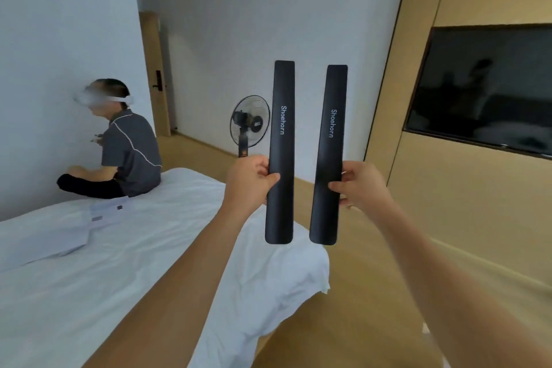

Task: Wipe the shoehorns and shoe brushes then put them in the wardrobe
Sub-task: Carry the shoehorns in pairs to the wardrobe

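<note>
Both arms reach forward over the corner of the bed [149, 248], which carries white linen and some sheets of paper [59, 233] near its far side.

Left hand [249, 181]: fingers and thumb clamped on the left shoehorn [280, 152], at about its lower third. Right hand [360, 185]: likewise pinching the right shoehorn [328, 155] at a similar height. Both shoehorns are black, lettered "Shoehorn", held upright, side by side and apart, in the air above the bed's end.

No cloth is in view, nor any brush, nor a wardrobe that can be identified.

Judgement: the step in hand appears to be presenting or checking the pair before wiping or stowing. To do it well, both hands being occupied, one shoehorn should be laid on the bed to free a hand for a cloth. Wipe full length, both faces, shifting the grip so the held patch is not missed.

Beyond: a fan [249, 122] on the floor, a seated person [128, 146] on the bed's far edge, a wall-mounted screen [484, 89] to the right.
</note>
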{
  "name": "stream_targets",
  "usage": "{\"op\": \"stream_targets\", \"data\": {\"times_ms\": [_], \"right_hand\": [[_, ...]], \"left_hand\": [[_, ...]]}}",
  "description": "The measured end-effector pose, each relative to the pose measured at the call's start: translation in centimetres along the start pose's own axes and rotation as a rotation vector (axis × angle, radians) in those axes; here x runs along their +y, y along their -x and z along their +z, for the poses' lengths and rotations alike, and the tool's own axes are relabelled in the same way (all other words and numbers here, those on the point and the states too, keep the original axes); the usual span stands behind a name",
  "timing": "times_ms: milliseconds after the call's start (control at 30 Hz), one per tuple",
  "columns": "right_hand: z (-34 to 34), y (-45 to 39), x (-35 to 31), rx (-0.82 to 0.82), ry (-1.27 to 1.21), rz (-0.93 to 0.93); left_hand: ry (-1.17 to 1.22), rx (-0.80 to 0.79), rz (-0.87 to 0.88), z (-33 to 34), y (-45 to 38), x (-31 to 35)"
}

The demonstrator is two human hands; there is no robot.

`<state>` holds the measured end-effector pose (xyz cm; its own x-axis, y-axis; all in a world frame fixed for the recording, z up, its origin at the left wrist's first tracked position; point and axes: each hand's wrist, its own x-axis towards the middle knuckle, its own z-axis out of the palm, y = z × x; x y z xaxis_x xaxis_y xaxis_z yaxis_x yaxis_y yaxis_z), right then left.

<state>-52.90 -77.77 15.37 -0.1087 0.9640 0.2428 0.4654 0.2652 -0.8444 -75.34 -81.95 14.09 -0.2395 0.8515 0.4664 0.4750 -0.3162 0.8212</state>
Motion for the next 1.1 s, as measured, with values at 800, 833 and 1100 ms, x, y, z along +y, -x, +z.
{"op": "stream_targets", "data": {"times_ms": [800, 833, 1100], "right_hand": [[-15.6, -12.3, 11.4, 0.525, 0.036, 0.230], [-16.4, -13.0, 12.3, 0.529, 0.033, 0.232], [-24.6, -22.6, 18.3, 0.500, 0.001, 0.187]], "left_hand": [[0.223, -0.461, 0.284, 28.2, -20.2, 1.7], [0.218, -0.467, 0.292, 29.5, -20.7, 1.8], [0.211, -0.444, 0.305, 40.4, -28.0, 3.9]]}}
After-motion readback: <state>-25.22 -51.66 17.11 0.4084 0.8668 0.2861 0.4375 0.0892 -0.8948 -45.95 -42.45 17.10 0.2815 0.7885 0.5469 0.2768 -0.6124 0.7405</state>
